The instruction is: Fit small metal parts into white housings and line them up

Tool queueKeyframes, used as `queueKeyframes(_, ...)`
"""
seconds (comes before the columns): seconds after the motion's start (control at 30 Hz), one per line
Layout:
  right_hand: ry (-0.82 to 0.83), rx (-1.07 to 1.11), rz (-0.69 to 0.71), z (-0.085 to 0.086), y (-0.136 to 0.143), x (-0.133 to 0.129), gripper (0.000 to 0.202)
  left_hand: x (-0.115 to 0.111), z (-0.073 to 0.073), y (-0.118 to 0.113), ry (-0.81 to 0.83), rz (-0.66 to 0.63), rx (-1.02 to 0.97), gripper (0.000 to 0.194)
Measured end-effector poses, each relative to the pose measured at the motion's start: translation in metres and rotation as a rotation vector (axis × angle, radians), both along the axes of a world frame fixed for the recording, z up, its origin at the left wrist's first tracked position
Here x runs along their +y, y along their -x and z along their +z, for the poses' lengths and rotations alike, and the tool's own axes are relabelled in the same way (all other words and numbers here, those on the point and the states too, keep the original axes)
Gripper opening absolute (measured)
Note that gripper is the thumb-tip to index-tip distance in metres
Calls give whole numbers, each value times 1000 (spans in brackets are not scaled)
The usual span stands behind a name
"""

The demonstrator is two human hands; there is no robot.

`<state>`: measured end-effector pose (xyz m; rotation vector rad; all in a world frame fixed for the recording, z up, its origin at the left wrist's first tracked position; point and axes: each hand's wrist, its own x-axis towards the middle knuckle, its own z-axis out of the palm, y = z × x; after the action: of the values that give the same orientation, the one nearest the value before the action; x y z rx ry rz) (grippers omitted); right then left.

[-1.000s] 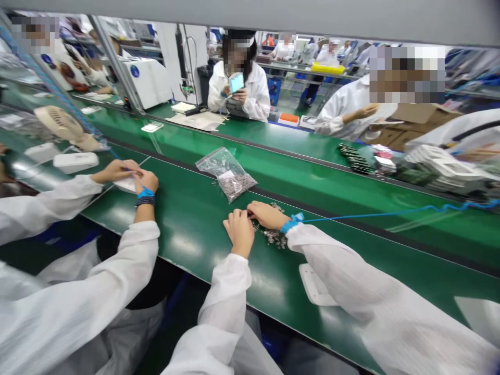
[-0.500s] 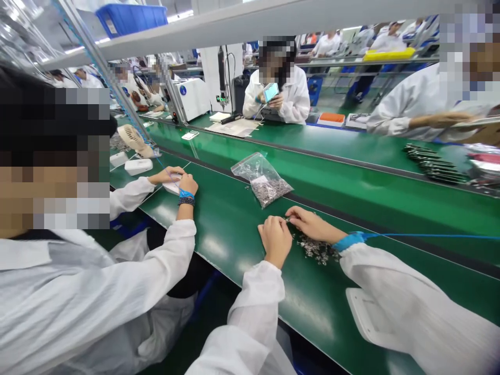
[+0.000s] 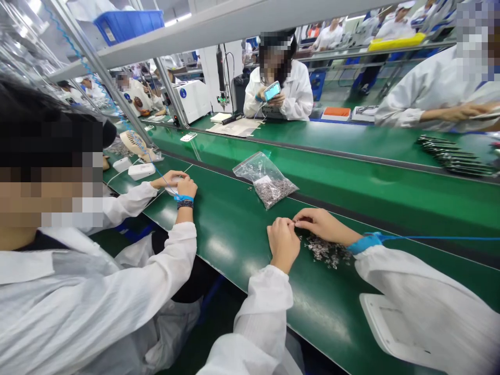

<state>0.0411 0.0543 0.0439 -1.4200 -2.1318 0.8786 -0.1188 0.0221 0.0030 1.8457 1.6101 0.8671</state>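
The person's bare left hand and bare right hand meet at the fingertips just above the smooth green table, fingers bent inward. Each grip is drawn into a pinch, but the fingers hide what lies between them, so I cannot tell whether either holds a part. A loose pile of tiny silver metal parts lies on the table beneath and beside the right hand, whose wrist wears a bright blue band. Beyond the left hand, a clear plastic zip bag, partly filled with similar small parts, lies flat near the table's dark edge strip. A white rectangular plastic frame lies partly hidden by the right sleeve. To the left, a co-worker's 2 hands work close together over a small white piece.
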Motion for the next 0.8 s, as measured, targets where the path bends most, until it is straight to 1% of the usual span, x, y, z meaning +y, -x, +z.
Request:
queueKeyframes(0.07,97,92,-47,-2,1,1,35,1,-1,0,-5,-13,41,18)
queueKeyframes(0.13,145,178,-100,-3,6,0,35,2,-2,-1,-30,-25,92,18)
queueKeyframes(0.23,211,381,-165,-2,16,0,28,3,-4,-1,-91,-47,142,17)
queueKeyframes(0.3,249,481,-203,2,22,-1,24,4,-2,0,-114,-42,111,17)
queueKeyframes(0.37,272,501,-233,7,23,-1,23,6,-1,0,-114,-4,40,17)
queueKeyframes(0.47,323,504,-223,16,19,-1,18,10,0,0,-121,71,-43,15)
queueKeyframes(0.57,366,490,-210,19,13,-1,18,13,-3,0,-140,73,-93,14)
queueKeyframes(0.63,325,425,-195,18,10,-2,21,14,-6,0,-157,37,-127,14)
queueKeyframes(0.67,269,372,-185,18,10,-3,21,15,-7,0,-167,18,-145,14)
queueKeyframes(0.73,115,257,-155,17,10,-5,19,16,-9,0,-185,-2,-186,14)
queueKeyframes(0.8,-36,184,-125,19,10,-6,14,16,-11,-1,-195,9,-229,13)
